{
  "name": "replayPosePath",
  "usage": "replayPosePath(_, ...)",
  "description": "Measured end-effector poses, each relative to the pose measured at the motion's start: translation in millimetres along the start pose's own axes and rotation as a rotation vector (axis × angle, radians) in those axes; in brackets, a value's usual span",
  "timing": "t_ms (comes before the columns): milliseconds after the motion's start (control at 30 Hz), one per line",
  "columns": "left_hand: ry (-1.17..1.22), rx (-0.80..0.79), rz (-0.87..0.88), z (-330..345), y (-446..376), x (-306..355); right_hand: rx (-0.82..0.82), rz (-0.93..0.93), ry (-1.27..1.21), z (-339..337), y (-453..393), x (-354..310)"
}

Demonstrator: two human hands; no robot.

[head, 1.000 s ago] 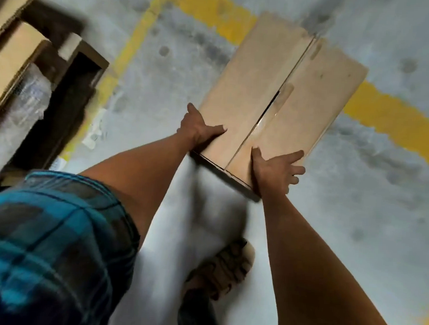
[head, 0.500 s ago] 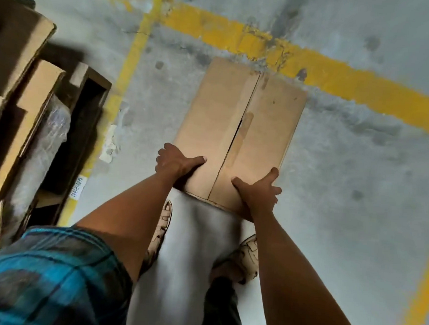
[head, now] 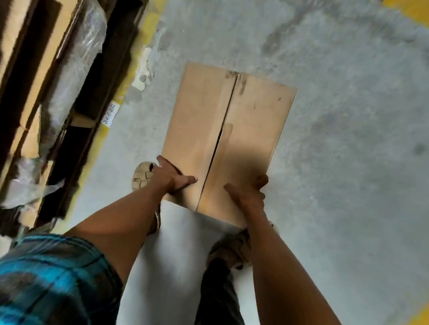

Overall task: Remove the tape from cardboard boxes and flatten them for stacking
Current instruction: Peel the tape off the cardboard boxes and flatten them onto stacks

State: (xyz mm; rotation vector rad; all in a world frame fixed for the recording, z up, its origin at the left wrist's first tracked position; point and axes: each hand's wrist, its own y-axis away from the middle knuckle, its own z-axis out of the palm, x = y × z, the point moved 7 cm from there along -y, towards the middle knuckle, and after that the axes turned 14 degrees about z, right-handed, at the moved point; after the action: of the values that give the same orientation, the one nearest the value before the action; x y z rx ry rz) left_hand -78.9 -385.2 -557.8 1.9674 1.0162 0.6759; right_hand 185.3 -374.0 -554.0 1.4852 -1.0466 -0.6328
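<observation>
I see left hand (head: 173, 178) and right hand (head: 247, 195) both grasping cardboard box (head: 255, 119) near edge; I'd steady it, then peel clear tape (head: 226, 138) along centre seam.

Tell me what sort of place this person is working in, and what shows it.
Probably a warehouse or storeroom. The floor is bare grey concrete with painted yellow lines marking out an area, and flattened cardboard with plastic wrap is stacked along the left. Both hands hold a cardboard box.

One box (head: 250, 119), two hands (head: 169, 176).
</observation>
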Motion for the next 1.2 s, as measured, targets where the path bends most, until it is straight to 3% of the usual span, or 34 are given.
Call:
replayPosePath(67,-0.022,0.024,0.063,6.2,4.7,-4.8,0.053,0.051,0.048,8.9,6.8,-2.9)
replayPosePath(167,-0.272,0.141,0.306,-1.4,12.3,24.3,0.349,0.041,0.289,7.9,20.2,-24.6)
replayPosePath(233,-0.466,0.129,0.537,0.0,19.1,54.8,0.634,-0.320,0.564,14.7,41.7,-60.5)
replayPosePath(300,-0.543,0.037,0.695,9.7,21.9,76.7,0.807,-0.721,0.773,31.5,67.5,-90.8)
replayPosePath(367,-0.529,-0.070,0.702,13.8,14.4,83.6,0.799,-0.849,0.870,41.6,74.3,-107.6)
replayPosePath(433,-0.518,-0.166,0.686,14.6,4.6,81.1,0.782,-0.822,0.954,44.3,75.8,-115.3)
replayPosePath(600,-0.620,-0.218,0.745,9.8,1.1,77.4,0.899,-0.851,1.276,40.8,105.0,-132.4)
replayPosePath(700,-0.551,-0.272,0.696,16.7,1.5,78.7,0.952,-0.767,1.502,37.9,121.5,-144.1)
replayPosePath(867,-0.561,-0.324,0.624,21.3,-2.5,89.7,0.787,-0.256,1.641,9.0,108.8,-136.0)
replayPosePath(1033,-0.665,-0.294,0.641,26.0,-2.5,100.1,0.626,0.059,1.331,-44.4,43.3,-92.5)
replayPosePath(1200,-0.693,-0.325,0.657,46.4,-18.1,91.1,0.428,0.002,1.008,-70.0,-18.2,-55.0)
